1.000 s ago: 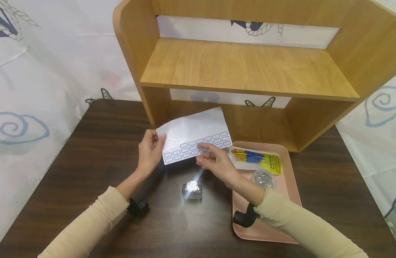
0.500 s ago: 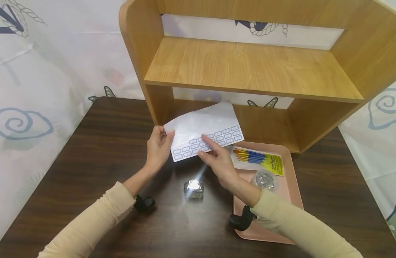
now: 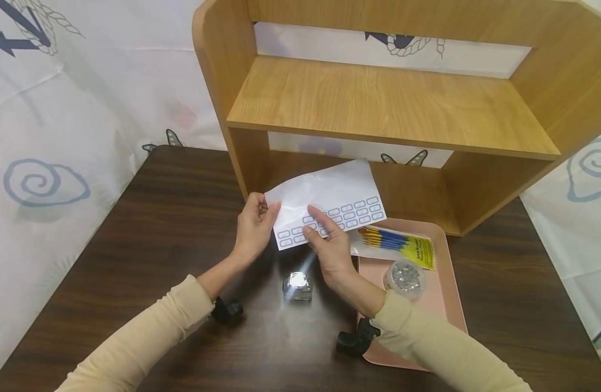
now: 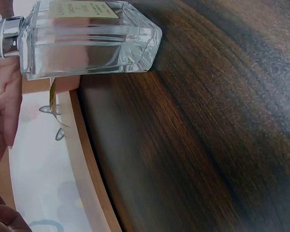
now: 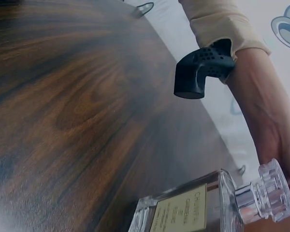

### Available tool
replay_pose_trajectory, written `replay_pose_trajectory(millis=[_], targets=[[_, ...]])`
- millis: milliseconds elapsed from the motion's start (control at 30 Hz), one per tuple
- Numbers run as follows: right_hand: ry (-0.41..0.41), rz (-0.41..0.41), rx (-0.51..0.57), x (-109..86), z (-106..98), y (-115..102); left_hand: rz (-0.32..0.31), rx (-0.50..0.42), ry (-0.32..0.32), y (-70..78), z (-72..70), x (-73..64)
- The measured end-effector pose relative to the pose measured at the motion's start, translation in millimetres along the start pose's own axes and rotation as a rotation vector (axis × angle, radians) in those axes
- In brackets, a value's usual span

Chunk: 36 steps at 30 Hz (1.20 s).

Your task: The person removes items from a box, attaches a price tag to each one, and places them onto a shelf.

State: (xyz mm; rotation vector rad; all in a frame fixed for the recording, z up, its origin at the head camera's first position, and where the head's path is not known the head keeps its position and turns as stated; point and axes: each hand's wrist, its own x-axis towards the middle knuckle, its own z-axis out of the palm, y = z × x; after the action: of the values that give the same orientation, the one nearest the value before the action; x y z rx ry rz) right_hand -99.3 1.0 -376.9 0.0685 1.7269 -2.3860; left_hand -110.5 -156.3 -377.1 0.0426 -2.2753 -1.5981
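Observation:
In the head view, my left hand (image 3: 255, 226) pinches the left edge of a white sheet of labels (image 3: 325, 190), thumb in front. Rows of small blue-bordered labels run along its lower part. My right hand (image 3: 333, 250) touches the sheet's lower part with index finger and thumb spread apart. Its other fingers look extended in the left wrist view, where the right hand (image 4: 6, 106) shows partly behind the bottle. A clear glass bottle (image 3: 298, 287) with a silver collar and clear stopper stands below the sheet. Its pale printed label (image 5: 181, 210) shows in the right wrist view.
A pink tray (image 3: 454, 294) stands at the right, holding a pack of paintbrushes (image 3: 391, 242) and a round clear container (image 3: 405, 277) of silvery bits. Behind the sheet rises a wooden shelf unit (image 3: 388, 106) on the dark wooden table (image 3: 183, 207).
The sheet and both hands have shifted rightward in the head view, as has the background slightly. My right index finger and thumb have come onto the sheet and moved left along its labels.

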Motion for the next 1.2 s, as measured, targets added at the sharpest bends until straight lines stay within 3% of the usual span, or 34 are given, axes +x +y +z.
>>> replay_pose_trajectory(millis=[300, 867, 1200], targets=[[0.020, -0.006, 0.026, -0.8, 1.1, 3.7, -0.020, -0.030, -0.030, 2.0, 2.1, -4.2], [0.033, -0.012, -0.036, -1.3, -2.0, 3.0, -0.092, -0.014, -0.050, 4.1, 5.8, -7.2], [0.023, 0.037, -0.064, -2.0, -5.3, 2.6, -0.136, -0.002, -0.082, -3.4, 6.3, -6.6]])
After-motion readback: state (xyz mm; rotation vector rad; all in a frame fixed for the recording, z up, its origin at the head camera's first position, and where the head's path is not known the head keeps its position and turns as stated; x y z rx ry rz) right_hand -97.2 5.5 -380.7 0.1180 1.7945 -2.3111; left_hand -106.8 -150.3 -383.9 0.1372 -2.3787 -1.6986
